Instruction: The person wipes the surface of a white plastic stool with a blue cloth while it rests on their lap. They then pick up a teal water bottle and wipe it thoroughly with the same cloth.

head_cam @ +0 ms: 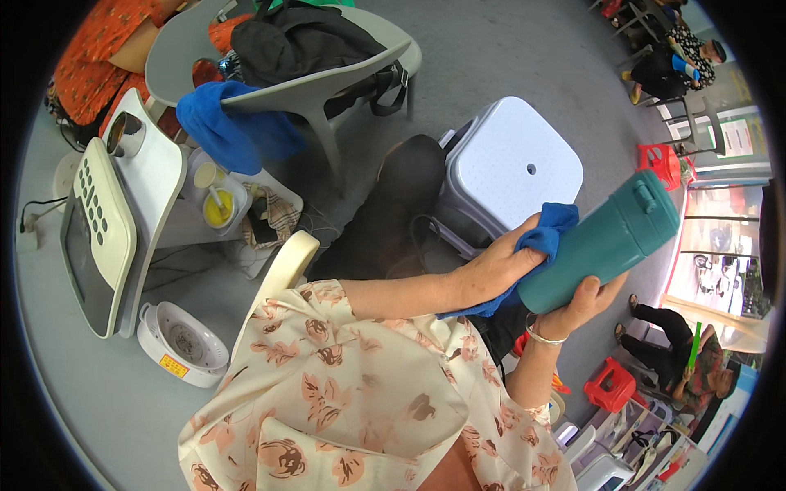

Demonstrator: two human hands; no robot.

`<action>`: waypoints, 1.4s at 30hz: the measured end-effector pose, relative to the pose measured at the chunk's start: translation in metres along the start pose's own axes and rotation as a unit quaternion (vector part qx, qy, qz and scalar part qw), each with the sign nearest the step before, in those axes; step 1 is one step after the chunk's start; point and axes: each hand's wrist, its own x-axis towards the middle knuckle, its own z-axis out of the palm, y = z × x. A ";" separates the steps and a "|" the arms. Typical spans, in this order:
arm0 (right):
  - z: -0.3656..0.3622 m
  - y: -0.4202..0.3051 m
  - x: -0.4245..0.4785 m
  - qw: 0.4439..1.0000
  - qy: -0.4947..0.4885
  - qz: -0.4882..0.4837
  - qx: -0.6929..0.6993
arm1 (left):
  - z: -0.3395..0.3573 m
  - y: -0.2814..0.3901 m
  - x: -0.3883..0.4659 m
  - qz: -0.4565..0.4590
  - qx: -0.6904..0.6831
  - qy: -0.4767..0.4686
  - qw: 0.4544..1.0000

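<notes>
My right hand (589, 307), with a bracelet at the wrist, grips a teal insulated bottle (599, 245) from below, thumb across its side. The bottle is tilted, its closed lid (642, 202) pointing up and to the right. In my left hand (497, 270) is a bunched blue cloth (556, 227), pressed against the bottle's upper left side. More of the blue cloth hangs below that hand, beside the bottle's base. Beyond my hands stands a pale plastic step stool (516, 159) with a small hole in its top. The fingertips inside the cloth are hidden.
A grey chair (319, 92) holds a black bag (301, 43), and a blue towel (233, 129) drapes over its edge. Left are a device with a keypad (98, 227), a white oval basin (184, 344) and a cup of yellow contents (218, 208). Several other people sit around.
</notes>
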 end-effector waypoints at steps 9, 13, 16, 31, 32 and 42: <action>0.009 0.004 -0.024 0.984 -0.148 0.100 0.001 | -0.012 0.010 0.003 0.150 0.080 0.049 0.984; 0.006 0.012 -0.031 0.971 -0.202 0.121 0.041 | -0.013 0.016 0.004 0.191 0.077 0.089 0.974; -0.004 0.011 -0.028 0.957 -0.280 0.075 0.007 | -0.022 0.027 0.003 0.138 0.058 0.050 0.987; 0.015 -0.018 0.003 0.997 -0.030 -0.065 0.016 | 0.001 0.073 -0.031 -0.101 0.010 -0.134 0.986; 0.016 -0.014 0.007 0.996 0.003 -0.086 0.022 | -0.011 0.059 -0.038 -0.037 0.088 -0.163 0.982; -0.001 0.009 -0.020 0.993 -0.071 -0.077 0.061 | 0.004 0.051 -0.015 -0.133 -0.124 -0.082 0.980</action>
